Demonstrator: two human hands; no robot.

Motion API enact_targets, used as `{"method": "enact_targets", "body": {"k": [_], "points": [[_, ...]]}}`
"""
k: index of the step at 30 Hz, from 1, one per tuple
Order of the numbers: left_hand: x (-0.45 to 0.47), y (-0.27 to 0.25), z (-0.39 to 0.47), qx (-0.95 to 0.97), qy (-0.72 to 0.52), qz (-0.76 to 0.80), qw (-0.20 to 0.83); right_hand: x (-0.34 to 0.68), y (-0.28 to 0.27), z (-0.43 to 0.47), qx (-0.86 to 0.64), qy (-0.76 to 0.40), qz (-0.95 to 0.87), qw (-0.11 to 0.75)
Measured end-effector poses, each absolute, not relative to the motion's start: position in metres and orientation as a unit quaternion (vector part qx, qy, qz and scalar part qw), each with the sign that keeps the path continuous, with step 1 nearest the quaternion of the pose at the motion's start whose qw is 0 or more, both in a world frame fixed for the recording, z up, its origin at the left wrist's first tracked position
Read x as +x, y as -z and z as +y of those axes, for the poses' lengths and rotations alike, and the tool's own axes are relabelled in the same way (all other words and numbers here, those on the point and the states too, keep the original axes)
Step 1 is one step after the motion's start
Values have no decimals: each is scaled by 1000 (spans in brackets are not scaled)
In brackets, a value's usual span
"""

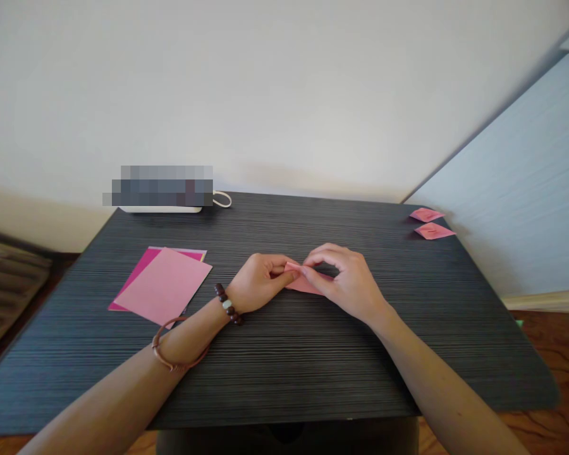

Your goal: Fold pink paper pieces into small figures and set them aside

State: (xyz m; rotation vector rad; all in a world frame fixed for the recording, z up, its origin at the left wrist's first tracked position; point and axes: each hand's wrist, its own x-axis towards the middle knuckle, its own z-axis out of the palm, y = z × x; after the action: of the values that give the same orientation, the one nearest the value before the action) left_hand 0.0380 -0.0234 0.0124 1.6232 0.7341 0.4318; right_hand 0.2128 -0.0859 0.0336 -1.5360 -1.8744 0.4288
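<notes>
A folded piece of pink paper (308, 285) lies at the middle of the dark table, partly covered by my fingers. My left hand (260, 280) pinches its left end between thumb and fingers. From the other side, my right hand (344, 278) grips the paper with thumb and forefinger close to the left fingertips. The exact fold under the fingers is hidden. To the left of my left hand lies a square sheet of pink paper (165, 284), on top of a magenta sheet (135, 278) and other paper edges.
Two folded pink paper pieces (425, 215) (435, 231) sit at the table's far right corner. A blurred-out device with a white base (161, 209) and a white cord loop (224, 200) stands at the back left. The wall (284, 95) borders the dark table (275, 354).
</notes>
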Motion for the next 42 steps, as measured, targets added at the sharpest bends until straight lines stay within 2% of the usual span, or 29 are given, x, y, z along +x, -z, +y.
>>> {"method": "enact_targets", "body": {"k": [19,30,42], "points": [[39,-11,-24,693,-192,309,623,209,-36,-87,-571,-159,-734,331],[39,-11,-27,699,-175,307,622,216,-35,-84,-538,-237,-715,378],[37,-11,-20,677,-139,280,666,216,-39,-85,-553,-274,-692,373]]}}
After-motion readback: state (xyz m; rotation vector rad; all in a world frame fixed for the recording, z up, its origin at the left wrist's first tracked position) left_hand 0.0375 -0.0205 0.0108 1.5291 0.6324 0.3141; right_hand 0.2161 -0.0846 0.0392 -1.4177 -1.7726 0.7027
